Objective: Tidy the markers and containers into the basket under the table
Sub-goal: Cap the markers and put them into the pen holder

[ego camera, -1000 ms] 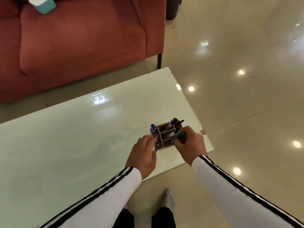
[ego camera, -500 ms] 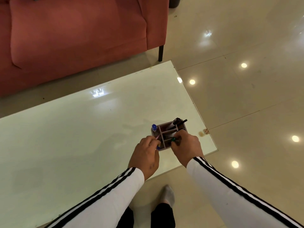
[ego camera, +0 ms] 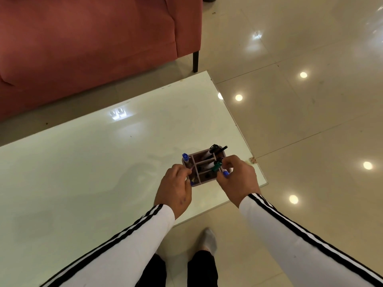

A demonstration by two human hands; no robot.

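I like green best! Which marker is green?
The green marker at the right hand, beside a blue marker; the rest are blue or black.

Both arms reach forward, left hand (ego camera: 176,188) and right hand (ego camera: 238,180) each pinching markers (ego camera: 224,173) in curled fingers (ego camera: 229,162).

- We see a small brownish holder (ego camera: 204,165), split by dividers into compartments, upright on the pale table (ego camera: 83,172) near its right near corner.
- A blue-capped marker (ego camera: 185,157) stands cap up in the far left compartment.
- Black markers (ego camera: 215,147) lean out of the far right compartment.
- A green-capped marker (ego camera: 215,168) and a second blue-capped one (ego camera: 225,173) sit over the holder's right side, pinched by the right hand (ego camera: 238,179).
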